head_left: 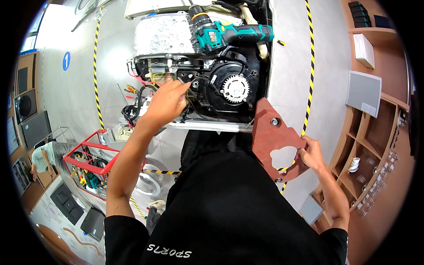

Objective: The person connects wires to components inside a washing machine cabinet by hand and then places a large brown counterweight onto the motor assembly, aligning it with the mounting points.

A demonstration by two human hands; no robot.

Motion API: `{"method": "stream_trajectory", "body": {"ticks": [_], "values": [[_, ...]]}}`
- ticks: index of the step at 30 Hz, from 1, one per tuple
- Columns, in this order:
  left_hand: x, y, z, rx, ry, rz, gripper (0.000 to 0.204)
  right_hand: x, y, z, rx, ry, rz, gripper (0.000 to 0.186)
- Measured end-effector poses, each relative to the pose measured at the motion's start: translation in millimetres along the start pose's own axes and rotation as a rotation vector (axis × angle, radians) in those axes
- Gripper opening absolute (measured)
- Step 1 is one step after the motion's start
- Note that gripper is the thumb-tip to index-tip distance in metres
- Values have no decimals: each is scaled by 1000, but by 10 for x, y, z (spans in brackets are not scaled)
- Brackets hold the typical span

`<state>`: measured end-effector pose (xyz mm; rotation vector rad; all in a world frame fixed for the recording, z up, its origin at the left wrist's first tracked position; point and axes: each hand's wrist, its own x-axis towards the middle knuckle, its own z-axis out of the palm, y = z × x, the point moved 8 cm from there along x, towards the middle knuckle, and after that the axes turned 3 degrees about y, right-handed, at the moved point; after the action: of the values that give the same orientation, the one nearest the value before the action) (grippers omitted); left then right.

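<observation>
My right hand [311, 153] grips the edge of a reddish-brown flat plate [270, 137]. The plate has rounded corners, a large irregular cutout, and a bolt-like fitting near each end; it hangs tilted to the right of an opened appliance [187, 124]. My left hand [168, 102] reaches over the appliance's front edge, its fingers bent together close to a round metal fitting [195, 84]. Whether a small part sits between those fingertips is hidden. Right of that hand lies a black round motor housing [221, 95] with a white ribbed centre [236, 89].
A teal and black cordless drill [221, 36] lies across the appliance, beside a foil-wrapped box [163, 34]. Loose wires and pliers [130, 89] are at the left. A red-framed cart [95, 154] with tools stands left, near another person [46, 157]. Wooden shelving [366, 137] lines the right.
</observation>
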<state>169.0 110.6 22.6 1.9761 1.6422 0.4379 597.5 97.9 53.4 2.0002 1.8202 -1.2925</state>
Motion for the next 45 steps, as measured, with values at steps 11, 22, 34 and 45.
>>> {"method": "stream_trajectory", "body": {"ticks": [11, 22, 34, 45], "values": [[-171, -194, 223, 249, -205, 57, 28, -56, 179, 97, 40, 73, -18, 22], [-275, -195, 209, 337, 57, 29, 11, 83, -44, -58, -59, 24, -67, 27], [-305, -393, 483, 483, 26, 104, 11, 634, -1186, -266, -280, -36, -277, 32], [-352, -414, 504, 326, 96, 83, 14, 1040, -1930, 311, -348, -266, -378, 36]]}}
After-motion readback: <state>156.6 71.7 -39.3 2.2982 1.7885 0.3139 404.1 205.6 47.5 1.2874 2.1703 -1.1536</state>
